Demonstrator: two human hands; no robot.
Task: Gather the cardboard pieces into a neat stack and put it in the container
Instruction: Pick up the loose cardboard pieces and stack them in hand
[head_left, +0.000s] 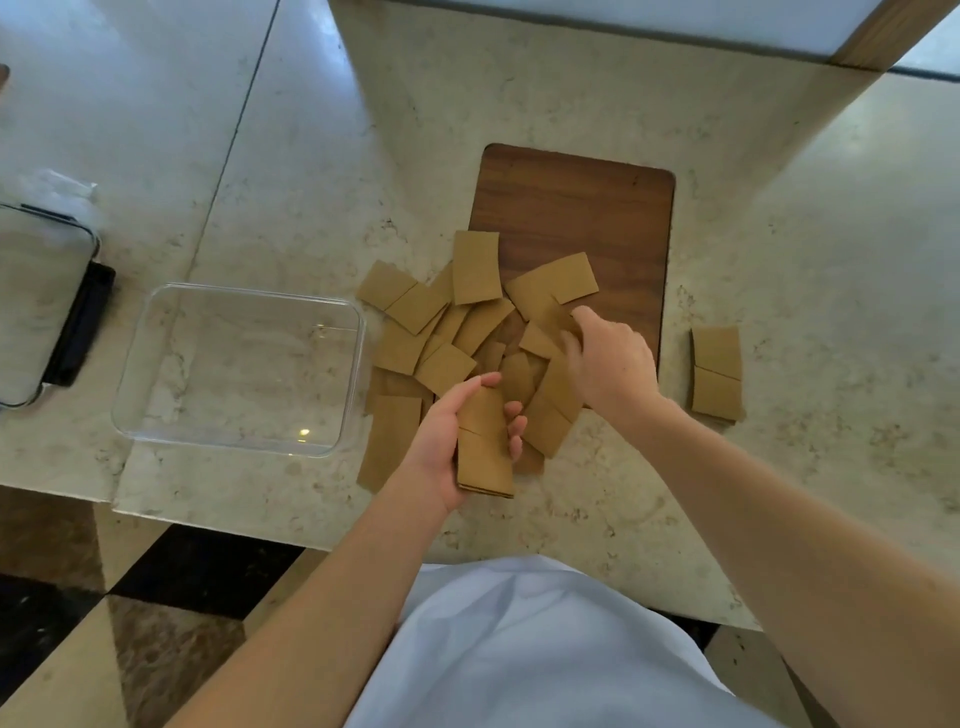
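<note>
While the left hand is curled around a small stack of cardboard pieces, the right hand just beyond it is pinching a loose piece out of the scattered pile. Clear container sits empty, left of the left hand, touching nothing.

Likely a home kitchen; marble counter; wooden cutting board.
</note>
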